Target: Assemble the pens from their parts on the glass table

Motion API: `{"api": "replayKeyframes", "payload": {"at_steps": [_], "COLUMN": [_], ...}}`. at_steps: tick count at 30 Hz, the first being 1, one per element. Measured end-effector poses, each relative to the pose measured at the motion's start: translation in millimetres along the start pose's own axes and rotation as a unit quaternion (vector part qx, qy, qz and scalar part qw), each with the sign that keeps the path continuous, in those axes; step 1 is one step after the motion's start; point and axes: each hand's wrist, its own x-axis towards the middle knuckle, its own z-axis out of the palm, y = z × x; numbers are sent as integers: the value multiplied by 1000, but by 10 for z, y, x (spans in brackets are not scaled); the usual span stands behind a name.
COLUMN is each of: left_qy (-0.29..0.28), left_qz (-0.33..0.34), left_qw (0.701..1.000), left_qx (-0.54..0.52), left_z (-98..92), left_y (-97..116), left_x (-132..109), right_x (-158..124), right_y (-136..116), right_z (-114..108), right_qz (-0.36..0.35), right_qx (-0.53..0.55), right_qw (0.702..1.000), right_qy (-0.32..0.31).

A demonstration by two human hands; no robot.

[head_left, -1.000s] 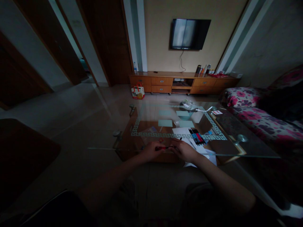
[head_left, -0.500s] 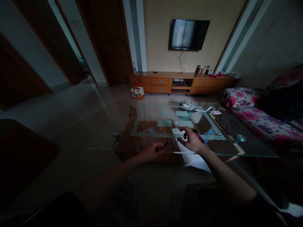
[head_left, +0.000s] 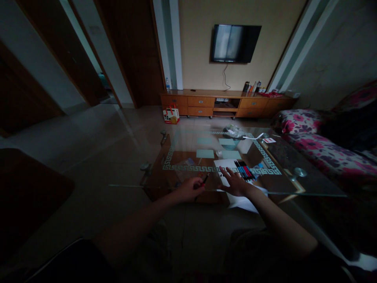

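My left hand (head_left: 191, 189) is closed around a red and black pen (head_left: 205, 180), whose dark end points up and away from me, near the table's front edge. My right hand (head_left: 235, 184) is open, fingers spread and palm down, over white paper (head_left: 219, 163) on the glass table. Just beyond its knuckles lies a row of several pens (head_left: 245, 170) in black, blue and red, side by side. A tiny dark piece (head_left: 221, 175) sits by the right fingertips; it is too small to name.
The glass coffee table (head_left: 188, 141) has a patterned border. Toward its far side lie a crumpled clear plastic bag (head_left: 233, 131), a white strip (head_left: 253, 136) and a red-and-white card (head_left: 269, 140). A flowered sofa (head_left: 324, 151) stands to the right, a TV cabinet (head_left: 200, 101) behind.
My right hand has come down and toward me, its curled fingers now spread, uncovering the row of pens. The left hand has stayed nearly in place, with the pen tilted more upright.
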Motion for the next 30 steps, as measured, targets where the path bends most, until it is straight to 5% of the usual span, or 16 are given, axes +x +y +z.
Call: {"api": "replayKeyframes", "payload": {"at_steps": [13,19,23,30], "left_qy": [-1,-7,-6,-11], "left_qz": [3,-10,-23,-39], "left_qw": [1000,1000,999,997], "left_qx": [0,-12,-30,-62], "left_z": [2,2,4,5], "left_y": [-9,-10,2,23], "left_x": [8,8,5,9], "right_x": [3,35,102,129], "right_y": [3,-1,-72,-252], "right_z": [38,-10,-69,-77], "right_qz": [-17,-55,-113,-153], "right_qx": [-7,12,129,380], "right_qw": [1000,989,956,889], "right_qy": [-7,133,237,204]}}
